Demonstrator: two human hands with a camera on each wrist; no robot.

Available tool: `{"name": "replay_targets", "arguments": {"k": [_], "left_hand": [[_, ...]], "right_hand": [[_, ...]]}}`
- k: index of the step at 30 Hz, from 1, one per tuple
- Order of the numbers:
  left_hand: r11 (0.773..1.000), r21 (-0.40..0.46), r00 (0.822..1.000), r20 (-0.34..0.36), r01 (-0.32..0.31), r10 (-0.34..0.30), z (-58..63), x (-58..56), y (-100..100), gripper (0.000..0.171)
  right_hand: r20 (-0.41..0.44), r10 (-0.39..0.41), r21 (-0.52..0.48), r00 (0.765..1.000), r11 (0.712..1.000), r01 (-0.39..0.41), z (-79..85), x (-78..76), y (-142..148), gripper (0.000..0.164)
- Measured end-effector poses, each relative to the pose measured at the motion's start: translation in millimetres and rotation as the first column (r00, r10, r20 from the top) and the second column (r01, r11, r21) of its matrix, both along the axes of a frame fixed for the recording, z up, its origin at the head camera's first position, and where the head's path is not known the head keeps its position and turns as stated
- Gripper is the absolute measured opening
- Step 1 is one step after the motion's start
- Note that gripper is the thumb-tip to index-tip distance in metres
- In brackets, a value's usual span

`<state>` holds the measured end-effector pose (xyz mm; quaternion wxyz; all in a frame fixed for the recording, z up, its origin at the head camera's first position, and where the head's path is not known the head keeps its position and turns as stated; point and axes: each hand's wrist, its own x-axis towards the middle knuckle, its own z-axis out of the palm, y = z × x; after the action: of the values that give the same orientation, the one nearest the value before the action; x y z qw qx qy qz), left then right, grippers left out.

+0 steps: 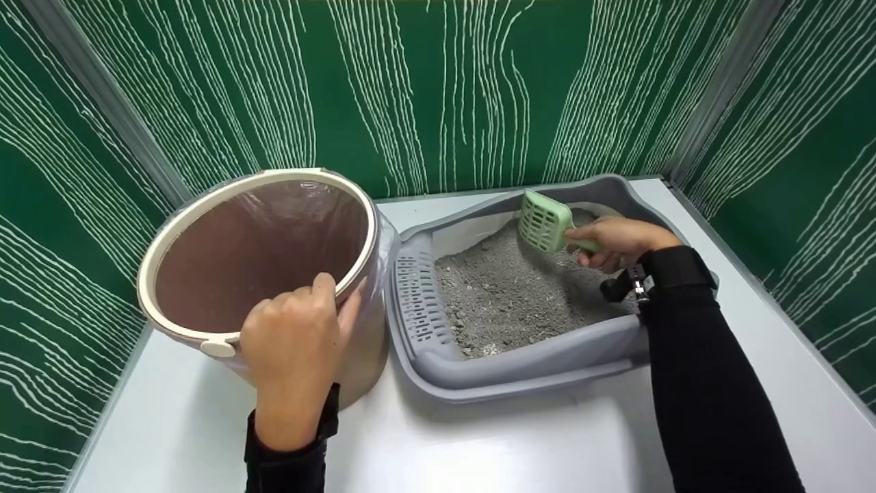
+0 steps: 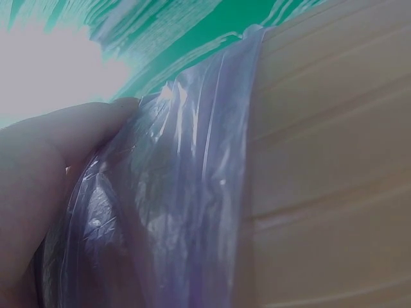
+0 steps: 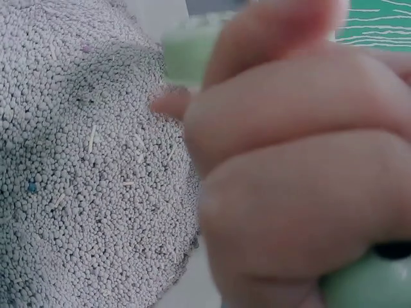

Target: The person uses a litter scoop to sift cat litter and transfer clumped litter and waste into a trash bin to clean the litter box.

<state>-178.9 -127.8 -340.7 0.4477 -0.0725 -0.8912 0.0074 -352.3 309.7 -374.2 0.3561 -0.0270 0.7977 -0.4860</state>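
Observation:
My right hand (image 1: 612, 241) grips the handle of a green slotted litter scoop (image 1: 544, 222), whose head is tilted up above the grey litter (image 1: 510, 294) in a grey litter box (image 1: 520, 373). In the right wrist view, curled fingers (image 3: 295, 167) wrap the handle, and part of the green scoop head shows blurred behind them. On the left, my left hand (image 1: 294, 342) holds the near rim of a round trash bin (image 1: 373, 329), fingers over the rim and thumb outside. A clear plastic liner (image 2: 186, 167) is folded over the bin's edge by the thumb in the left wrist view.
The bin and the litter box stand side by side on a white table (image 1: 438, 445). A perforated grey step (image 1: 421, 294) forms the box's left end. Green panels (image 1: 472, 89) with white wavy lines enclose the back and sides, with grey posts at the corners.

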Motion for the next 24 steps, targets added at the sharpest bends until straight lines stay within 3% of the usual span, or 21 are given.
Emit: {"name": "replay_targets", "arguments": {"k": [4, 7, 12, 16, 21, 24], "left_hand": [[1.0, 0.003, 1.0, -0.004, -0.001, 0.001, -0.3, -0.1, 0, 0.045], [1.0, 0.007, 1.0, -0.005, 0.004, -0.004, -0.6, -0.9, 1, 0.046], [1.0, 0.012, 1.0, -0.004, 0.01, -0.009, -0.1, -2.5, 2, 0.048], [1.0, 0.014, 1.0, -0.001, 0.002, -0.002, 0.6, -2.6, 2, 0.049], [1.0, 0.01, 1.0, 0.008, -0.002, 0.002, 0.7, -2.5, 1, 0.049], [1.0, 0.009, 1.0, 0.015, 0.002, -0.002, 1.0, -2.6, 2, 0.048]], "right_hand": [[0.059, 0.082, 0.013, 0.995, 0.996, -0.083, 1.3, -1.7, -1, 0.059], [0.009, 0.122, 0.141, 0.992, 0.982, -0.122, 4.4, 0.8, -1, 0.057], [-0.125, 0.201, 0.42, 0.972, 0.898, -0.132, 28.6, 13.3, -9, 0.053], [-0.157, 0.249, 0.535, 0.956, 0.835, -0.129, 60.6, 24.0, -23, 0.044], [-0.122, 0.38, 0.702, 0.917, 0.686, -0.191, 88.9, 37.5, -43, 0.033], [-0.089, 0.495, 0.779, 0.864, 0.575, -0.249, 92.8, 41.9, -53, 0.028]]}}
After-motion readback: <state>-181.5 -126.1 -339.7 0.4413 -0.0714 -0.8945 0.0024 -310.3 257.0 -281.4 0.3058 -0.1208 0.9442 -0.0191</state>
